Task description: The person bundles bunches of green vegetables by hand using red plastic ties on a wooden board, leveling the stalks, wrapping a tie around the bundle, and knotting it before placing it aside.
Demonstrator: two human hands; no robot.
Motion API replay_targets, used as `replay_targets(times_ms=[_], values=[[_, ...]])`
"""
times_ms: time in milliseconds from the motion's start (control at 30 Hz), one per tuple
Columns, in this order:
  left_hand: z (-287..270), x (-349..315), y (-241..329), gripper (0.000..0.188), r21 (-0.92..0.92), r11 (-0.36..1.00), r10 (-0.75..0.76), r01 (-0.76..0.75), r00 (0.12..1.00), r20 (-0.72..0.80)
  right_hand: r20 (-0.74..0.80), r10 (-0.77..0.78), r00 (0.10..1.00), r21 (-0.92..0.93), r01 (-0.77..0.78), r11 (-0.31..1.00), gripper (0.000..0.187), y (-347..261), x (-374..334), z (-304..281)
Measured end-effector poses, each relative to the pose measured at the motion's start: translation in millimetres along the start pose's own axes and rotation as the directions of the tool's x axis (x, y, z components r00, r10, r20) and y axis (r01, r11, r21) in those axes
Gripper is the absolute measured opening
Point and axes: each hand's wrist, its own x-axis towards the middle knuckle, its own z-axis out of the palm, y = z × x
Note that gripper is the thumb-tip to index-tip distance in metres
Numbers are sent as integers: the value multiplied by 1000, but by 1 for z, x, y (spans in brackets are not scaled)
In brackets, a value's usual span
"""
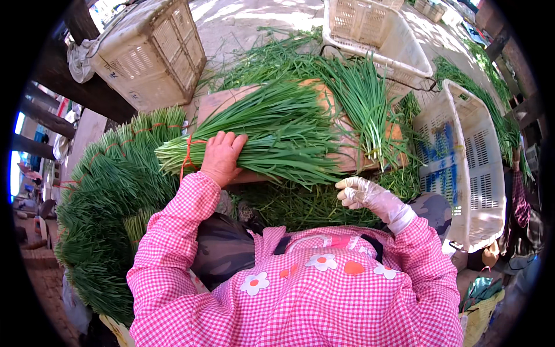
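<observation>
A thick bundle of garlic chives (272, 121) lies across a wooden board in front of me, its pale cut ends to the left. A red tie (188, 153) circles it near those ends. My bare left hand (224, 157) is closed over the bundle's near side, just right of the tie. My right hand (364, 195) wears a thin whitish glove and hovers off the board's near edge, fingers curled; whether it holds anything I cannot make out. A smaller loose bunch of chives (370, 110) rests on the board's right side, pale ends toward me.
Tied chive bundles (110, 191) stand packed together at my left. Pale plastic crates stand around: one at the far left (150, 58), one at the back (393, 43), one at the right (462, 168). Loose leaves (295, 205) cover the ground below the board (217, 107).
</observation>
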Motion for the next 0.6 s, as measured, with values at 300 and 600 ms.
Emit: replay_targets(times_ms=[300,600], values=[[-13,-29,25,93,24,1000,-5,1,980,199,-99,-27,995,-173,10,985,31,2,-7,-7],[-15,-32,25,81,-72,997,12,2,980,197,-259,-266,929,-375,157,914,19,-9,13,2]])
